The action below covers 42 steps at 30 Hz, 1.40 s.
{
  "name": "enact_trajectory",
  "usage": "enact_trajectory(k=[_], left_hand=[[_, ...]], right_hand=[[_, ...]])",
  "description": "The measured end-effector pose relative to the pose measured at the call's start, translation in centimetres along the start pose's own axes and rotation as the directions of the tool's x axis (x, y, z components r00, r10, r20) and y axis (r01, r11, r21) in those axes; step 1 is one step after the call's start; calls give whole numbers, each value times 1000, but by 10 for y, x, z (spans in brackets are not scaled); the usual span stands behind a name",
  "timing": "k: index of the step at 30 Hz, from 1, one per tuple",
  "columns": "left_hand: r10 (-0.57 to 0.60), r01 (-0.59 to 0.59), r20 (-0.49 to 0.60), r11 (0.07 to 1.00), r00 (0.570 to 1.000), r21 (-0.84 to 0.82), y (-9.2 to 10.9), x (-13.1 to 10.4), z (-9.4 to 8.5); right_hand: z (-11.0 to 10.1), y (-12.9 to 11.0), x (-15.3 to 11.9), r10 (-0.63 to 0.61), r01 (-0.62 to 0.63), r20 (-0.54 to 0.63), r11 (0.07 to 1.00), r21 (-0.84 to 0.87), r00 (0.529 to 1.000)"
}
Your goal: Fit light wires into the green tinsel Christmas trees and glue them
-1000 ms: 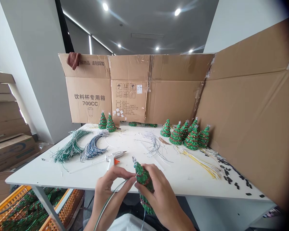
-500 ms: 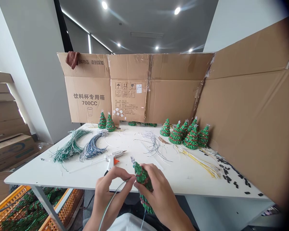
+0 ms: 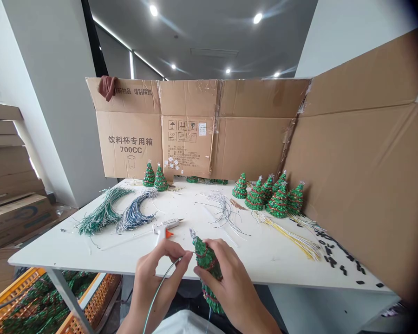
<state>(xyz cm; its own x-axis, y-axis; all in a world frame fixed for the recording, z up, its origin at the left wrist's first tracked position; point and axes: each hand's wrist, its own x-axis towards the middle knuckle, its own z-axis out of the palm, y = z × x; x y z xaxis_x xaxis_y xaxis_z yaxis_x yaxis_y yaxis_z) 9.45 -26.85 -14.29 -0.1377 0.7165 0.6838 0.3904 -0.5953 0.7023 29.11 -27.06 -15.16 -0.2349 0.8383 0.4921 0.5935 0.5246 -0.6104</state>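
Observation:
Close to the table's front edge, my right hand (image 3: 230,280) is wrapped round a small green tree (image 3: 204,256) with red trim and a clear tip, tilted a little to the left. My left hand (image 3: 163,273) pinches a thin green wire (image 3: 155,297) between thumb and forefinger. The wire's end reaches the tree's upper left side, and its other part hangs down over my left palm. Another thin wire hangs below the tree's base.
A white glue gun (image 3: 165,228) lies behind my left hand. Green wires (image 3: 102,213) and blue wires (image 3: 135,213) are bundled at left. Several finished trees (image 3: 277,202), yellow wires (image 3: 292,236) and black pieces are at right. Cardboard (image 3: 251,139) walls the back.
My left hand has moved slightly left, away from the tree, and a short stretch of wire now shows between fingertips and tree. My right hand still holds the tree.

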Motion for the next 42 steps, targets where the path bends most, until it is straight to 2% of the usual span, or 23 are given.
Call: enact_trajectory(k=[3, 9, 12, 16, 23, 26, 30, 36, 39, 42], left_hand=[[-42, 43, 10, 998, 999, -37, 2, 2, -1], [-121, 145, 136, 973, 983, -179, 8, 1, -2], [-78, 104, 162, 981, 984, -164, 7, 0, -3], [-27, 29, 91, 999, 995, -23, 3, 0, -6], [-20, 7, 111, 993, 994, 121, 0, -3, -11], [59, -76, 136, 990, 989, 120, 4, -4, -11], [167, -172, 208, 985, 964, 5, 7, -2, -9], [326, -342, 181, 937, 928, 66, 4, 3, -11], [297, -316, 245, 948, 923, 43, 3, 3, -12], [232, -254, 215, 964, 949, 81, 4, 0, -12]], right_hand=[[0, 1, 0, 3, -3, 2, 1000, 5, 1000], [-3, -4, 1, -3, 3, 22, 1000, 15, 1000], [-5, -9, 1, -9, 9, 30, 1000, 0, 1000], [-6, -16, 1, 8, -7, 28, 999, -40, 1000], [-10, -19, -1, 7, -5, 28, 998, -62, 1000], [-11, -19, -1, -3, 5, 25, 998, -63, 1000], [-11, -19, 0, -11, 14, 37, 997, -71, 999], [-10, -17, -2, -24, 28, 46, 995, -98, 999], [-8, -17, -2, -20, 22, 35, 998, -67, 999], [-7, -17, -1, -14, 16, 36, 997, -79, 999]])
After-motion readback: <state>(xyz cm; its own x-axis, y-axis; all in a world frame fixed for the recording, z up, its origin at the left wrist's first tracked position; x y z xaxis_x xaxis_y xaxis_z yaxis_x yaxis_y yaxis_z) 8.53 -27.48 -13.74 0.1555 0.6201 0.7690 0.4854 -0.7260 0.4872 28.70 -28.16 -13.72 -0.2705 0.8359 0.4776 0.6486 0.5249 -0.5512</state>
